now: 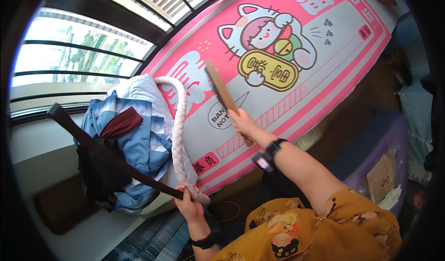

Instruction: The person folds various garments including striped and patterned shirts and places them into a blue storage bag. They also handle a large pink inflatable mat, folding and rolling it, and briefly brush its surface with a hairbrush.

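My right hand [243,123] grips the handle of a wooden brush [222,89], its dark bristles facing left over a pink and grey printed cloth [215,146] with a cartoon cat figure. The cloth lies spread on a long surface beside the window. My left hand [189,203] is shut on the end of a long dark strap or bar [114,160], which reaches up and left across the clothes. A white braided cord [179,129] curves down from the cloth's left side, and its lower end lies at my left hand; whether that hand also holds it, I cannot tell.
Blue and white clothing [139,143], a dark red cloth [121,122] and black fabric [100,167] are heaped on white bedding [139,85] at the left. Window bars [80,49] run along the far left. A purple container [396,163] with plastic-wrapped items stands at the right.
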### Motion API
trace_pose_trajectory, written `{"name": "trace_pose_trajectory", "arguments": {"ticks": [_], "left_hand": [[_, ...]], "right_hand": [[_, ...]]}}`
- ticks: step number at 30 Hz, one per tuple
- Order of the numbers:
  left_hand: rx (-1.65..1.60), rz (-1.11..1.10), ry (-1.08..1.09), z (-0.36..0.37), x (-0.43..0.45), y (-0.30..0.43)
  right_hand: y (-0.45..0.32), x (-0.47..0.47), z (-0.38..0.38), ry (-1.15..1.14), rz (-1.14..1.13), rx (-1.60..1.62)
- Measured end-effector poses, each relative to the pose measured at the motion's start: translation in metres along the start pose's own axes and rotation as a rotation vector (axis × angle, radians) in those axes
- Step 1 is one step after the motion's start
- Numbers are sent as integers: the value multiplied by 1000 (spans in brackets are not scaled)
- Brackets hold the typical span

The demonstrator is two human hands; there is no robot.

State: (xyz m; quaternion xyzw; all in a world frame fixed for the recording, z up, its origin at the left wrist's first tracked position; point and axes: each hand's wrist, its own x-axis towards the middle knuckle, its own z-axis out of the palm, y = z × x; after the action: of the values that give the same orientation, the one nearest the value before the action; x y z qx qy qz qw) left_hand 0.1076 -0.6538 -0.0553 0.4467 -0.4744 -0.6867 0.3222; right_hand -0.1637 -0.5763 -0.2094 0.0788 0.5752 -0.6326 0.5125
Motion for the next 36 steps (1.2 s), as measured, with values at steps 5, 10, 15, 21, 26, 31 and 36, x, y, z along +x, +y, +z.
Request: {"name": "trace_pose_trajectory", "arguments": {"ticks": [5, 10, 15, 21, 26, 31, 36], "left_hand": [[-77, 30, 56, -16, -18, -20], [-115, -85, 121, -15, -25, -36], [51, -148, 58, 12, -13, -59], [144, -171, -191, 61, 26, -134], [249, -317, -310, 73, 54, -203], [284, -355, -351, 65, 64, -236], [658, -369, -239, 70, 57, -217]], "right_hand": [[-16, 89, 92, -21, -25, -336], [-10, 94, 5, 336, -30, -230], [13, -28, -204, 715, -139, 77], [35, -170, -381, 1231, 41, 557], [49, -198, -335, 1051, -165, 648], [41, -162, -220, 529, -37, 13], [33, -154, -253, 478, -12, -469]]}}
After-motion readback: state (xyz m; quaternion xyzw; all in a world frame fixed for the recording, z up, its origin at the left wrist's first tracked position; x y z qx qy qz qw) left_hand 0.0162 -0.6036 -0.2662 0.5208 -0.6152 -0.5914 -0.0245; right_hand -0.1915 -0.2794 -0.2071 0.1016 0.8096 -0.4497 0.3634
